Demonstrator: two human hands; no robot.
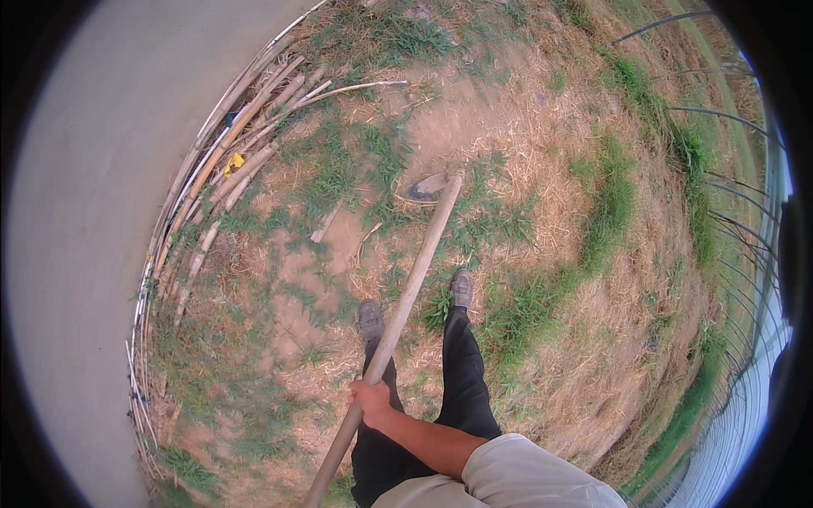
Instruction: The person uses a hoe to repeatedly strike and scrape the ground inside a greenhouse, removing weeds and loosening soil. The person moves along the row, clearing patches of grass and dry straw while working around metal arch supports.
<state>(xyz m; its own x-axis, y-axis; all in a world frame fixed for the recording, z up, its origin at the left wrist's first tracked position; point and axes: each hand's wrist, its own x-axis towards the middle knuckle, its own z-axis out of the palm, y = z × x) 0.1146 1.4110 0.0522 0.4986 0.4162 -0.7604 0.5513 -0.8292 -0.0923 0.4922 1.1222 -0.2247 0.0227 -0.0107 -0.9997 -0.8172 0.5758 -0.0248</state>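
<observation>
My right hand [371, 400] is wrapped around the long wooden handle [413, 282] of a hoe, below its middle in the picture. The handle slants from the lower left up to the hoe's metal blade [427, 187], which rests on or just above weedy ground beyond my feet. Soil or straw partly hides the blade's edge. My left hand is out of view, and the handle's lower end runs out of the picture. My shoes, a left one [371, 320] and a right one [462, 289], stand on either side of the handle.
Bamboo poles [232, 181] lie heaped along a smooth grey surface [82, 222] at the left. A short piece of wood [327, 222] lies among green weeds [330, 159]. Taller grass [606, 197] grows at the right, before curved hoops [724, 113] of a frame.
</observation>
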